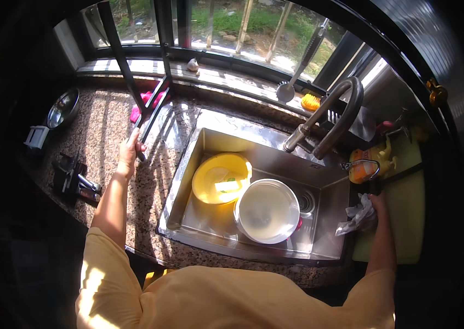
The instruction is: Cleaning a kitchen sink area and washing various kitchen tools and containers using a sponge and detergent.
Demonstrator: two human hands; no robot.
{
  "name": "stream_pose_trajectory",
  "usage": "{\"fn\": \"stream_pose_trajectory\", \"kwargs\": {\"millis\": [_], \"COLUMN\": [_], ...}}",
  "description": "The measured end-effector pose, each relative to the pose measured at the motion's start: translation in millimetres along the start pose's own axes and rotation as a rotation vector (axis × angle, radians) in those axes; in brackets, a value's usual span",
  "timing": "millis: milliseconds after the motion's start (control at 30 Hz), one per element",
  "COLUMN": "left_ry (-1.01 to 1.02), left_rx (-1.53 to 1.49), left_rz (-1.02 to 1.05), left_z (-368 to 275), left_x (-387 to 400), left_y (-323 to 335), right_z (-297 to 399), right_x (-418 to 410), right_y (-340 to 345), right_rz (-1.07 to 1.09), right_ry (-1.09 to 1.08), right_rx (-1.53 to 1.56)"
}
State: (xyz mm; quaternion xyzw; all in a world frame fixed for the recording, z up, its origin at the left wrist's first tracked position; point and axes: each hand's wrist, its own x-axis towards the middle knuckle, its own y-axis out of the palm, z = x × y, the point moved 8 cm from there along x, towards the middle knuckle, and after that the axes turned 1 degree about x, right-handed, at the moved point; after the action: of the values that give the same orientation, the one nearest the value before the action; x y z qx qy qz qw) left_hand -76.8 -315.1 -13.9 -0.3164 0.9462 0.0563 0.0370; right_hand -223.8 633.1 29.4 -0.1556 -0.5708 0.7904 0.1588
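Note:
My left hand grips the lower edge of a dark-framed window sash that stands swung inward over the granite counter. On the right, my right hand holds a crumpled whitish cloth beside the sink's right edge, above a pale green board. Between my arms lies a stainless steel sink. In it a yellow plastic basin sits at the left, bearing a bright patch of sunlight. A round white container with cloudy liquid stands against the basin, near the drain.
A curved faucet rises behind the sink. Right of it stands a yellow-orange bottle. A yellow brush and garlic rest by the sill. Pink cloth lies behind the sash; a metal bowl stands far left.

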Motion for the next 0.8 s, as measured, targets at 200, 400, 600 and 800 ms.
{"fn": "stream_pose_trajectory", "kwargs": {"millis": [200,400,600,800], "left_ry": [0.344,0.202,0.263,0.518], "left_rx": [0.142,0.248,0.622,1.037], "left_rz": [-0.021,0.186,-0.069,-0.109], "left_z": [-14,6,-20,-4], "left_x": [-11,9,-40,-125], "left_y": [-26,-24,-27,-48], "right_z": [67,151,354,570], "right_x": [-92,-154,-242,-292], "right_y": [-7,-16,37,127], "right_rz": [-0.155,-0.065,0.257,0.478], "right_ry": [-0.267,-0.38,-0.771,-0.944], "right_rx": [-0.006,0.264,0.459,0.539]}}
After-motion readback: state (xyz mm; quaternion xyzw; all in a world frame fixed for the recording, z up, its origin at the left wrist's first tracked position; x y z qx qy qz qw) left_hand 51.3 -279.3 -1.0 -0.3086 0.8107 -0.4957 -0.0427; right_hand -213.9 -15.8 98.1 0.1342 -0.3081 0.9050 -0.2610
